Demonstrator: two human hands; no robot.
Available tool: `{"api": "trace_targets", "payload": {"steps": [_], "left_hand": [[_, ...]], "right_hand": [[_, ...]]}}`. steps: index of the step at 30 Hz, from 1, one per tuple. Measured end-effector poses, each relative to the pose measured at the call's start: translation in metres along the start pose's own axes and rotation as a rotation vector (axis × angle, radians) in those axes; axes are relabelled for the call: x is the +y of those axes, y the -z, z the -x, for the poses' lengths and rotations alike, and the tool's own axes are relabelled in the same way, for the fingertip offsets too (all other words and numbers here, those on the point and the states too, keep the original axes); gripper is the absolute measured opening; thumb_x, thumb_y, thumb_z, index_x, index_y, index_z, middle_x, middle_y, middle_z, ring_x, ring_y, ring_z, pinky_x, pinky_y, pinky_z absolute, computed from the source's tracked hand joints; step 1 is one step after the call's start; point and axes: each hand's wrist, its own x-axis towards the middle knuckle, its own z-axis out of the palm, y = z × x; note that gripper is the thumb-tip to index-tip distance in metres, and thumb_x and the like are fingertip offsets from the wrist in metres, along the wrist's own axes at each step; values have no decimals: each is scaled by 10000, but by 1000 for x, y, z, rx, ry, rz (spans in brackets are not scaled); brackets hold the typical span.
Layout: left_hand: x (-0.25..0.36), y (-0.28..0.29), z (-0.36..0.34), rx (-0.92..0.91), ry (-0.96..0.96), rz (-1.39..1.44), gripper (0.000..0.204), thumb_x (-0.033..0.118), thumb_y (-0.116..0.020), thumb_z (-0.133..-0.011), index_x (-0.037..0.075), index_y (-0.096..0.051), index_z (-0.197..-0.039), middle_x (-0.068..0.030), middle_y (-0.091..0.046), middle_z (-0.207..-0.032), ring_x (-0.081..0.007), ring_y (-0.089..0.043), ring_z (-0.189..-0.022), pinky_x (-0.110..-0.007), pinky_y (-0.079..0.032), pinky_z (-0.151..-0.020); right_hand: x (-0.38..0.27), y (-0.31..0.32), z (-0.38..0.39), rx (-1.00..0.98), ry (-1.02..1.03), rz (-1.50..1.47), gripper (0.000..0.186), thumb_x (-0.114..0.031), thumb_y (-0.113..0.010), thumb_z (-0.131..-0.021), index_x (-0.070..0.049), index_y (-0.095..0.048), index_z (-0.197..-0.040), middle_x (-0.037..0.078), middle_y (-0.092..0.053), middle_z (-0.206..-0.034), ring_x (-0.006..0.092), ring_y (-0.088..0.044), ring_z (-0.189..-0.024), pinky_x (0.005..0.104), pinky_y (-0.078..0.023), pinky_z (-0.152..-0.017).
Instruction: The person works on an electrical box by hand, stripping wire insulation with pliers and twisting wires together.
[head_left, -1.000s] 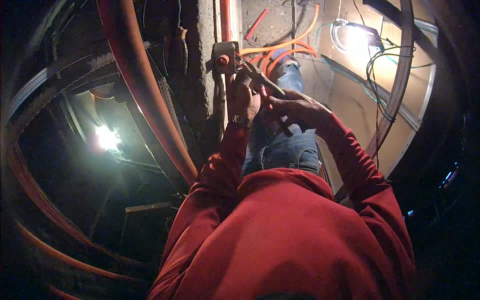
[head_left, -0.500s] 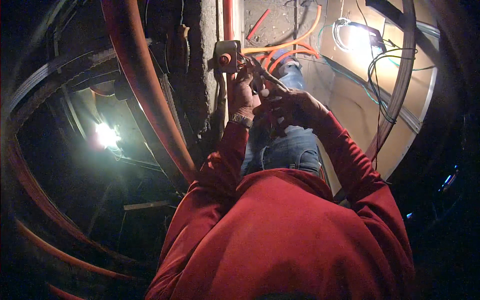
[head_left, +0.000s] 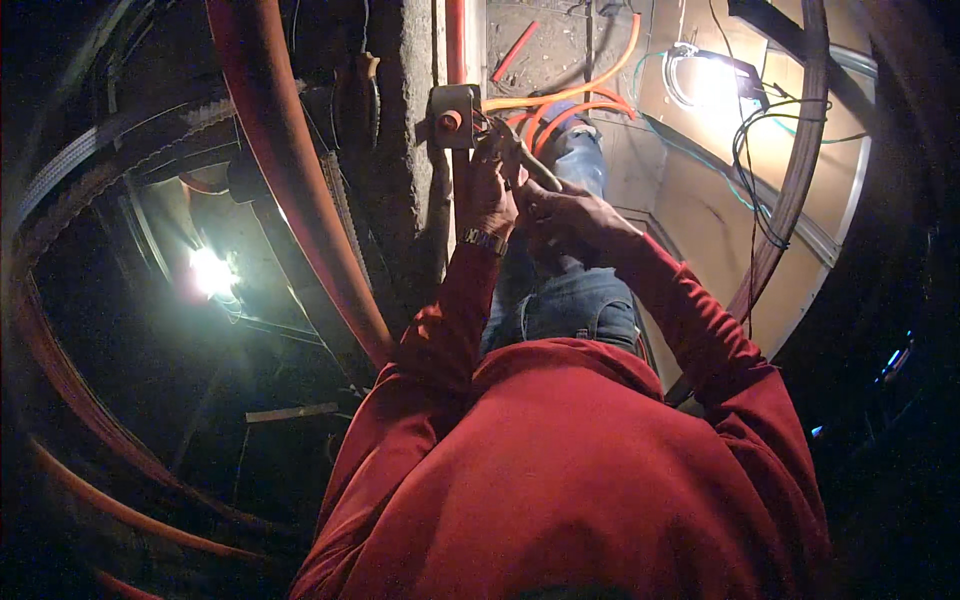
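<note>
A dark square junction box [head_left: 437,108] with an orange conduit stub on its face stands against the post ahead of me. Short wires [head_left: 482,124] come out of its right side. My left hand [head_left: 491,203], with a watch at the wrist, is closed just below that side; its fingertips are in shadow, and what they pinch is hidden. Close on its right, my right hand [head_left: 578,217] is wrapped round a pair of pliers [head_left: 540,172]. A pale handle slants up and left from it, and the dark head lies by the left fingers.
Orange flexible tubes [head_left: 590,90] curve right of the box. Beyond lies a short red tube piece [head_left: 515,52]. Bright lamps shine at left [head_left: 212,273] and right [head_left: 722,82]. A thick orange conduit [head_left: 290,170] runs down my left; black cables [head_left: 752,150] hang by a curved beam [head_left: 800,170].
My right hand has shifted slightly left, nearer the left hand, and its grip has turned. The pliers' pale handle now points more steeply downward. My left hand stays by the box.
</note>
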Motion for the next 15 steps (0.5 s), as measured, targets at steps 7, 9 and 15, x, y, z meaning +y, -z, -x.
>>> {"api": "trace_targets", "payload": {"steps": [7, 9, 15], "left_hand": [[-19, 18, 2, -96, -35, 180, 362, 198, -630, -1031, 69, -564, -1363, -80, -666, -1170, -186, -634, -977, -343, -540, -803], [-22, 20, 0, -141, -28, 296, 381, 200, -637, -1035, 59, -556, -1379, -79, -663, -1215, -180, -629, -1032, -338, -538, -833], [4, 6, 3, -218, 225, 488, 146, 183, -648, -1034, 98, -609, -1147, -43, -646, -960, -163, -574, -729, -322, -435, -629]], "right_hand": [[33, -18, -19, 60, 113, 53, 304, -311, -681, -1033, -77, -642, -1224, -25, -656, -982, 75, -605, -866, 293, -513, -742], [16, -7, -4, 88, -74, 128, 303, -326, -700, -1020, -77, -666, -1189, -30, -670, -979, 78, -612, -867, 297, -516, -752], [-24, 73, 32, -126, 39, 347, 322, -230, -682, -1007, -21, -605, -1240, 135, -702, -1129, 219, -718, -1002, 343, -609, -707]]}}
